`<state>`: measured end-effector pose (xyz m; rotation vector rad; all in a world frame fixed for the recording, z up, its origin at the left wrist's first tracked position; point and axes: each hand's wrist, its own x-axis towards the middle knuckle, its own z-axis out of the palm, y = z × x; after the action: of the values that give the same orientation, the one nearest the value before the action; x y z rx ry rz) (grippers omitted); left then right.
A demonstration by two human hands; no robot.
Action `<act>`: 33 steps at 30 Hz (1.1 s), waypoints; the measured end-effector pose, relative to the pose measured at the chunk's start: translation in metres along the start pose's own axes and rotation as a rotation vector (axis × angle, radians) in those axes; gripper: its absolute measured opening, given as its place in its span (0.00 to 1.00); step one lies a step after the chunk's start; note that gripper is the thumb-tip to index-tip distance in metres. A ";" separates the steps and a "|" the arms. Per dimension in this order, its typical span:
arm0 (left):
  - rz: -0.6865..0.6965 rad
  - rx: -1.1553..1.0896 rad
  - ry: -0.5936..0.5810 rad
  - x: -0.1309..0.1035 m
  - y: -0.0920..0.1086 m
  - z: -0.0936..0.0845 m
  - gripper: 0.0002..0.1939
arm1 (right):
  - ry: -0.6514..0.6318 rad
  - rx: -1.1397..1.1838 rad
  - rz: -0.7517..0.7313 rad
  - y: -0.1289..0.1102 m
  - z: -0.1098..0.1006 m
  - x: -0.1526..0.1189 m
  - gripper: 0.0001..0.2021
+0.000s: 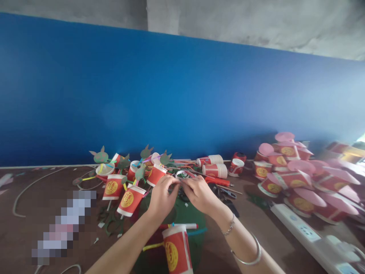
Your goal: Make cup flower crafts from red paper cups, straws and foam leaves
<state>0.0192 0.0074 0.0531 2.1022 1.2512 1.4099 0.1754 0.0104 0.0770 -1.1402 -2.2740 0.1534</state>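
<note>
My left hand (163, 195) and my right hand (201, 193) meet fingertip to fingertip above the table's middle. Both are closed in a pinch, but what lies between the fingers is too small and blurred to name. Just behind the fingertips shows a white ring-shaped edge (182, 174), partly hidden. Below my wrists a red paper cup (178, 251) with a yellow round print has a yellow strip (153, 246) and a blue strip (198, 231) sticking out sideways. A white marker with a red cap (189, 226) lies behind its rim, over green paper (196, 213).
Left stand several red cups (112, 187) with green animal heads (100, 156). Stacked cups (214, 170) and an orange-handled tool (216, 181) lie behind my right hand. Cups with pink paper discs (302, 167) pile up right, behind a white power strip (296, 222). A blue panel (182, 95) closes the back.
</note>
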 end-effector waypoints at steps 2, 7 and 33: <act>-0.001 -0.016 0.004 0.000 -0.001 0.001 0.06 | 0.020 0.011 -0.003 0.000 0.001 0.000 0.12; -0.008 -0.084 0.019 -0.001 -0.004 0.004 0.06 | 0.015 0.149 0.027 -0.002 0.003 0.002 0.15; -0.591 -0.665 0.035 0.011 -0.009 -0.005 0.18 | -0.133 -0.254 0.481 0.043 0.024 -0.003 0.10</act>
<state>0.0123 0.0199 0.0557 1.1515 1.0800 1.3298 0.1938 0.0390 0.0407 -1.8500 -2.1310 0.1318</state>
